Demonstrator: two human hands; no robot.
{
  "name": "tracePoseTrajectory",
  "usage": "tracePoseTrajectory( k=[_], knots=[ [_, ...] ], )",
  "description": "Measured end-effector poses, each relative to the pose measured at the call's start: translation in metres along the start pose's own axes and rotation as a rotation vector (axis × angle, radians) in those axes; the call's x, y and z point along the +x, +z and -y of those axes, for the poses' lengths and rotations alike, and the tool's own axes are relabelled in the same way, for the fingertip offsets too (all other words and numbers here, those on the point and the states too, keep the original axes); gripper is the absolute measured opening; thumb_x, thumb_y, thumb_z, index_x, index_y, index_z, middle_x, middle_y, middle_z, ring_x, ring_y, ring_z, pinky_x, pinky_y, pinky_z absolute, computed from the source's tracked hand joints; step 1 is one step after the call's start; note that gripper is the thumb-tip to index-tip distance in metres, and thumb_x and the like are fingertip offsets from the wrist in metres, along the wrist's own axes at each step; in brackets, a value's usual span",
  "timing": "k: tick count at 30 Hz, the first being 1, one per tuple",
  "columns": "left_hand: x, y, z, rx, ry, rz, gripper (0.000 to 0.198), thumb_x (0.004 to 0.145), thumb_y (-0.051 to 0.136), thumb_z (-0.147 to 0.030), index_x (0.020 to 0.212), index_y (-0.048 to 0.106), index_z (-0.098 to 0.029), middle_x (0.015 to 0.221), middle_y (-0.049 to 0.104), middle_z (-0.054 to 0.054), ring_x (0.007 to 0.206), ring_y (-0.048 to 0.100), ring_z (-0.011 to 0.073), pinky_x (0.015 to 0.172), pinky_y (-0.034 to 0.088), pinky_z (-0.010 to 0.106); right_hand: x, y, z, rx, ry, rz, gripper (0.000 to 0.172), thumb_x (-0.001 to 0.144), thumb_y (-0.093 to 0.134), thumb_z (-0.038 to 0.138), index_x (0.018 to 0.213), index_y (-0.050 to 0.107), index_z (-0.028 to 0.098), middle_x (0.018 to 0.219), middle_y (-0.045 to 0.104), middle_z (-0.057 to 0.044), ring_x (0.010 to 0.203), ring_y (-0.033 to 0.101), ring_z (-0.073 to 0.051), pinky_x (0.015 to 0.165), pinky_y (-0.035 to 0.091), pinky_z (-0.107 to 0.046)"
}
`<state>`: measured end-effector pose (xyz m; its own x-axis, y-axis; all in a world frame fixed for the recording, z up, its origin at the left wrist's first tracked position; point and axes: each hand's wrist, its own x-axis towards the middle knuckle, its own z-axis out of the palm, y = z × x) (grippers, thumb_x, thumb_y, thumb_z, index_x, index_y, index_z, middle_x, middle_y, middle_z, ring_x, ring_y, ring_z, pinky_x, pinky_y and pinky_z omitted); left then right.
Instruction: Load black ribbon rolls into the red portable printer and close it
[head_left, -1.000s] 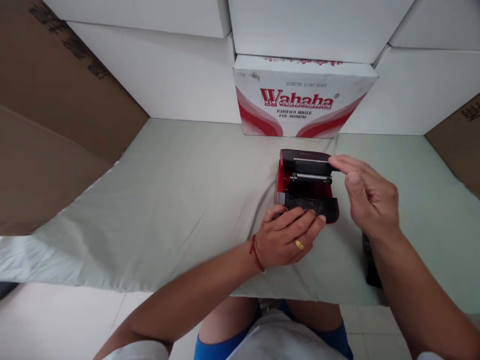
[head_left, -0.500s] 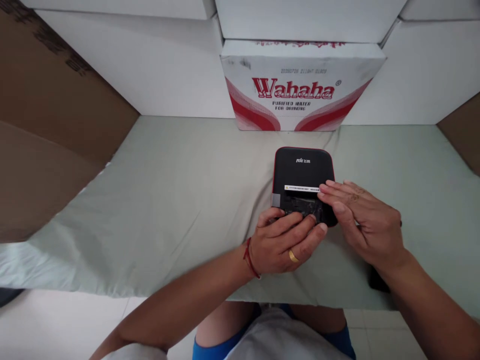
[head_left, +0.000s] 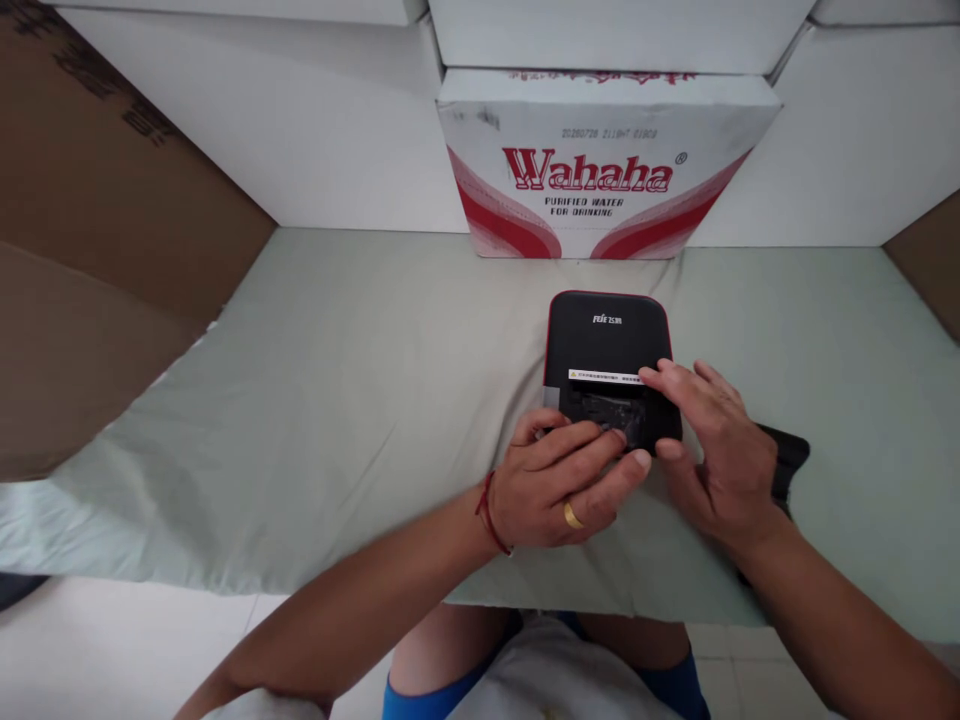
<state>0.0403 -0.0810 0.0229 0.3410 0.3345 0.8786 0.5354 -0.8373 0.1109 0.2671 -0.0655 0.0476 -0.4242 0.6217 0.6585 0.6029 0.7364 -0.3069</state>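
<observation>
Head view shows the device [head_left: 607,345] on the tabletop [head_left: 375,350], toward twelve o'clock from the left hand [head_left: 544,490], bent fingers lapping its six-o'clock edge, grip unclear, while the right hand [head_left: 720,460], angled from five o'clock, touches its four-o'clock side, parted fingers clasping nothing.

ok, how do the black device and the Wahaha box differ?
- Color: the black device is mostly black with a red edge; the Wahaha box is mostly white with red lettering.
- Pose: the device lies low and flat; the box stands upright behind it.
- Contact: both hands touch the device; neither touches the box.
Shared: both show some red and printed text.
</observation>
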Motion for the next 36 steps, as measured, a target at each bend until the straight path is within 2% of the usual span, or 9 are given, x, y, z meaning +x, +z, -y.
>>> tracePoseTrajectory(
  k=[3, 5, 7, 11, 14, 16, 20, 31, 36],
  knots=[
    [-0.004, -0.003, 0.008, -0.08, -0.079, -0.086, 0.038, 0.103, 0.056, -0.028, 0.138, 0.067, -0.019, 0.115, 0.079, 0.009, 0.11, 0.071, 0.0213, 0.102, 0.055, 0.04, -0.002, -0.004, -0.001, 0.007, -0.033, 0.056, 0.045, 0.109, 0.06, 0.037, 0.153, 0.065, 0.03, 0.144, 0.079, -0.013, 0.147, 0.066, -0.036, 0.13, 0.039, -0.07],
    [-0.009, -0.005, 0.017, -0.14, -0.239, -0.132, 0.05, 0.104, 0.057, -0.032, 0.152, 0.059, -0.02, 0.127, 0.073, 0.012, 0.119, 0.068, 0.0238, 0.106, 0.056, 0.042, -0.002, -0.006, -0.002, 0.035, -0.028, 0.051, 0.033, 0.108, 0.061, 0.036, 0.138, 0.074, 0.031, 0.139, 0.081, -0.011, 0.143, 0.069, -0.035, 0.131, 0.037, -0.07],
    [-0.016, -0.006, 0.031, -0.22, -0.464, -0.105, 0.058, 0.105, 0.059, -0.038, 0.161, 0.051, -0.026, 0.144, 0.065, 0.013, 0.136, 0.062, 0.0278, 0.114, 0.053, 0.047, -0.002, -0.008, -0.002, 0.075, -0.014, 0.02, 0.027, 0.107, 0.06, 0.033, 0.128, 0.078, 0.032, 0.134, 0.083, -0.009, 0.135, 0.075, -0.034, 0.13, 0.039, -0.07],
    [-0.029, 0.001, 0.059, -0.591, -0.811, -0.002, 0.086, 0.094, 0.072, -0.066, 0.169, 0.037, -0.041, 0.178, 0.038, 0.008, 0.166, 0.038, 0.0361, 0.134, 0.037, 0.058, -0.001, -0.009, 0.0, 0.089, -0.016, -0.035, 0.024, 0.105, 0.063, 0.027, 0.12, 0.081, 0.033, 0.12, 0.086, -0.006, 0.125, 0.076, -0.031, 0.122, 0.05, -0.064],
    [-0.027, 0.008, 0.07, -0.93, -0.934, -0.001, 0.104, 0.083, 0.083, -0.067, 0.171, 0.032, -0.047, 0.185, 0.031, 0.001, 0.175, 0.024, 0.036, 0.142, 0.021, 0.058, 0.0, -0.009, 0.001, 0.093, -0.028, -0.05, 0.024, 0.103, 0.066, 0.023, 0.12, 0.082, 0.03, 0.113, 0.086, -0.007, 0.12, 0.074, -0.03, 0.113, 0.058, -0.058],
    [-0.021, 0.011, 0.072, -1.103, -0.97, 0.003, 0.112, 0.078, 0.089, -0.061, 0.172, 0.029, -0.049, 0.185, 0.032, -0.001, 0.176, 0.022, 0.0352, 0.144, 0.017, 0.058, 0.001, -0.008, 0.001, 0.116, -0.035, -0.055, 0.024, 0.104, 0.065, 0.023, 0.121, 0.082, 0.028, 0.114, 0.085, -0.008, 0.117, 0.073, -0.03, 0.105, 0.061, -0.055],
    [-0.009, 0.012, 0.071, -1.289, -1.009, 0.022, 0.12, 0.071, 0.093, -0.052, 0.172, 0.028, -0.049, 0.184, 0.035, -0.002, 0.174, 0.026, 0.0354, 0.144, 0.02, 0.058, 0.001, -0.006, 0.001, 0.111, -0.034, -0.054, 0.025, 0.106, 0.063, 0.024, 0.122, 0.082, 0.029, 0.117, 0.085, -0.009, 0.117, 0.073, -0.031, 0.095, 0.061, -0.052],
    [-0.012, 0.024, 0.069, -1.316, -1.072, -0.068, 0.098, 0.078, 0.083, -0.042, 0.165, 0.038, -0.048, 0.181, 0.039, -0.003, 0.172, 0.031, 0.0345, 0.14, 0.03, 0.058, -0.005, 0.0, -0.001, -0.01, -0.032, -0.142, 0.028, 0.103, 0.066, 0.027, 0.124, 0.083, 0.035, 0.097, 0.078, -0.002, 0.088, 0.067, -0.023, 0.084, 0.05, -0.043],
    [-0.019, 0.029, 0.069, -1.314, -1.063, -0.079, 0.102, 0.074, 0.088, -0.044, 0.164, 0.04, -0.045, 0.184, 0.033, -0.002, 0.176, 0.021, 0.0327, 0.144, 0.021, 0.054, 0.001, -0.005, 0.001, -0.034, -0.067, -0.148, 0.027, 0.099, 0.073, 0.026, 0.122, 0.083, 0.035, 0.102, 0.081, -0.004, 0.093, 0.069, -0.025, 0.085, 0.053, -0.045]
  ],
)
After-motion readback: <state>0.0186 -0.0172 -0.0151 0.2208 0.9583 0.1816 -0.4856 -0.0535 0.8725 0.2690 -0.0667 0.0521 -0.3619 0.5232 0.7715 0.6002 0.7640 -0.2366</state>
